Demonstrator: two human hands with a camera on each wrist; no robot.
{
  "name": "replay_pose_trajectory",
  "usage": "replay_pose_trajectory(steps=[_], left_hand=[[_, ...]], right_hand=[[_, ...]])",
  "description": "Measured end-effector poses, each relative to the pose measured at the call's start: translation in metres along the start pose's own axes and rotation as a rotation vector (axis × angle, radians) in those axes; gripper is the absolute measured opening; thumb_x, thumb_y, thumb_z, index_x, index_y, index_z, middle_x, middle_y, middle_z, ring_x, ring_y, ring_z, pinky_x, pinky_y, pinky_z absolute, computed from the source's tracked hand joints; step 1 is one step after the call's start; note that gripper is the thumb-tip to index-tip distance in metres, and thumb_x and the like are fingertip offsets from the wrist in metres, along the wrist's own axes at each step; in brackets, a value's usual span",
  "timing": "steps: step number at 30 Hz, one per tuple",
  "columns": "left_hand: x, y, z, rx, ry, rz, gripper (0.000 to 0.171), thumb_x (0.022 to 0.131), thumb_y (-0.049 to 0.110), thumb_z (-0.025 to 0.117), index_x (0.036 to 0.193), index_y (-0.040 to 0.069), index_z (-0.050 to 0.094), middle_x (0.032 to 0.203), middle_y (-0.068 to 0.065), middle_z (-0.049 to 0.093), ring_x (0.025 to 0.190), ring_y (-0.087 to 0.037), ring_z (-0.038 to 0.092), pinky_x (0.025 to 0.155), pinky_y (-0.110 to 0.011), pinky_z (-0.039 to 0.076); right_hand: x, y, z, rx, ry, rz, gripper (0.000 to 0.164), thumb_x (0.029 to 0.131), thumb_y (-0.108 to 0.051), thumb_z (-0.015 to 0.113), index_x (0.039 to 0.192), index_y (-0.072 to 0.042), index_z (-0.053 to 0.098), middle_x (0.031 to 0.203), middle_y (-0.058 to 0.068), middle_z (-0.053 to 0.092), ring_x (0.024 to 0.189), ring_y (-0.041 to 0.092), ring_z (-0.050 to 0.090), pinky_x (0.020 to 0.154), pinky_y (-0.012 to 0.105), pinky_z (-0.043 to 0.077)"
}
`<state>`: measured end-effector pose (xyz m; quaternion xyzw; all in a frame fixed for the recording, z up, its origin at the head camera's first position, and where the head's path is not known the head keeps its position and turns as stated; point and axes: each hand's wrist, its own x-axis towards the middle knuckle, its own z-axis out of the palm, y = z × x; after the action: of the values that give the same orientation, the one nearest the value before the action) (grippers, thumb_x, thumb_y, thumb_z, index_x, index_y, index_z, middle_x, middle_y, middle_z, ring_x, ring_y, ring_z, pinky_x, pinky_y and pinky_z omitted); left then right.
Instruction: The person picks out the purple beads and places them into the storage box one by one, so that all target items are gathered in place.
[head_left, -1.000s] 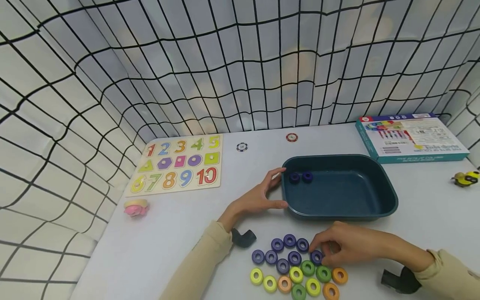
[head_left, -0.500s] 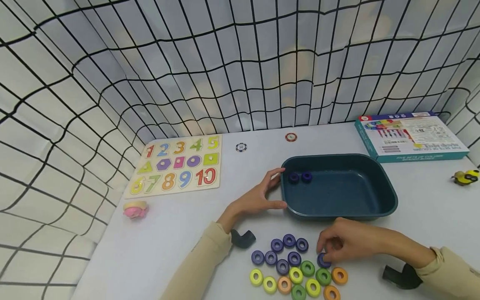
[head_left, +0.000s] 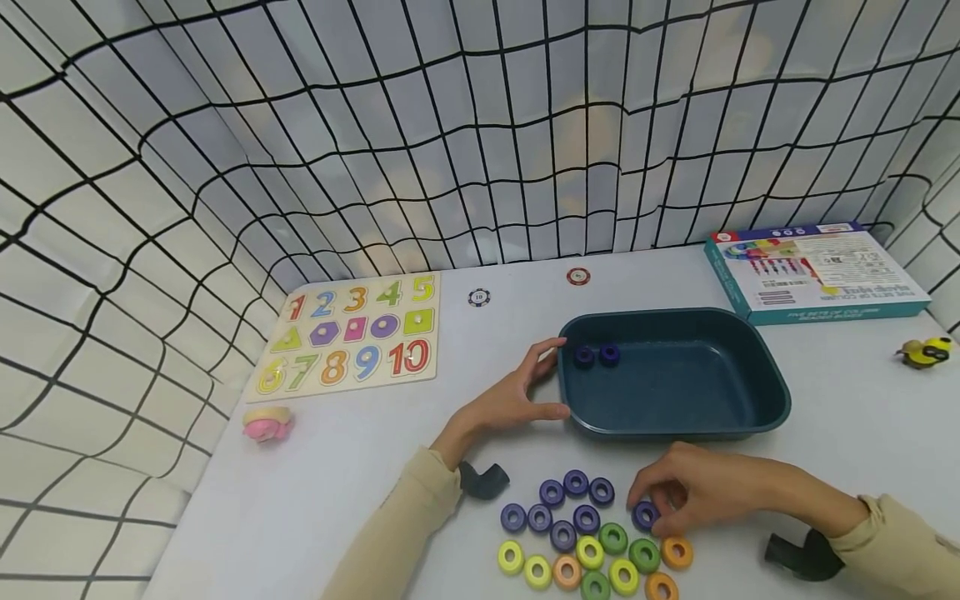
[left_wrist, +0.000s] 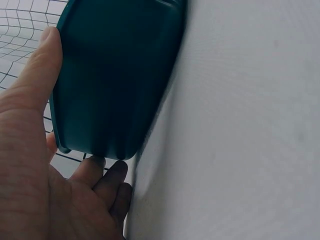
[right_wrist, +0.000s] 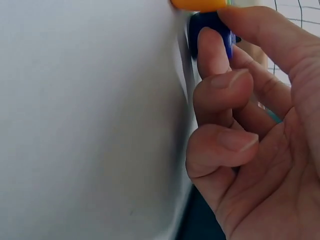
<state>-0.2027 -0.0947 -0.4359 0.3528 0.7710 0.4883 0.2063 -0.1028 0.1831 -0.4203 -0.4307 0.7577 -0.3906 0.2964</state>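
"What colour's the ring [head_left: 642,527] at the right grip [head_left: 701,487]?"
"Purple; green rings [head_left: 636,561] and orange rings [head_left: 677,564] lie beside that grip."
"The tray [head_left: 675,383] at the left grip [head_left: 510,400]?"
"Plain dark teal. Beyond both grips, netting [head_left: 512,127] makes a black grid."

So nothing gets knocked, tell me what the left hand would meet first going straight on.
The tray; the left hand appears to touch its left end, with no clear gap between.
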Motion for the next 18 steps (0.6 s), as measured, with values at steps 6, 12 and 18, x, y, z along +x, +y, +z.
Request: replay_pose_trajectory(steps=[6, 12, 18], left_hand=[[0.002, -0.010, 0.002, 0.014, 0.018, 0.006, 0.090, 0.072, 0.055, 0.066, 0.140, 0.039, 0.009, 0.147, 0.008, 0.019, 0.131, -0.001, 0.019, 0.107, -0.041, 0.012], [0.002, -0.009, 0.002, 0.011, 0.015, 0.009, 0.090, 0.073, 0.054, 0.066, 0.140, 0.037, 0.009, 0.147, 0.006, 0.019, 0.132, -0.003, 0.018, 0.107, -0.042, 0.011], [0.002, -0.009, 0.002, 0.019, 0.016, 0.000, 0.090, 0.073, 0.055, 0.066, 0.140, 0.037, 0.009, 0.147, 0.006, 0.020, 0.132, -0.004, 0.017, 0.107, -0.044, 0.011]], right_hand=[[-0.006, 0.007, 0.001, 0.030, 0.033, 0.007, 0.026, 0.081, -0.027, 0.068, 0.106, -0.022, 0.062, 0.073, -0.015, 0.059, 0.055, -0.006, 0.046, 0.046, 0.014, 0.039], [-0.009, 0.005, -0.001, 0.022, 0.056, 0.002, 0.027, 0.080, -0.025, 0.068, 0.106, -0.022, 0.062, 0.072, -0.016, 0.059, 0.056, -0.006, 0.046, 0.047, 0.015, 0.039], [-0.016, -0.014, -0.014, -0.028, 0.083, 0.010, 0.027, 0.081, -0.025, 0.068, 0.107, -0.022, 0.062, 0.072, -0.017, 0.057, 0.057, -0.005, 0.045, 0.047, 0.014, 0.038]])
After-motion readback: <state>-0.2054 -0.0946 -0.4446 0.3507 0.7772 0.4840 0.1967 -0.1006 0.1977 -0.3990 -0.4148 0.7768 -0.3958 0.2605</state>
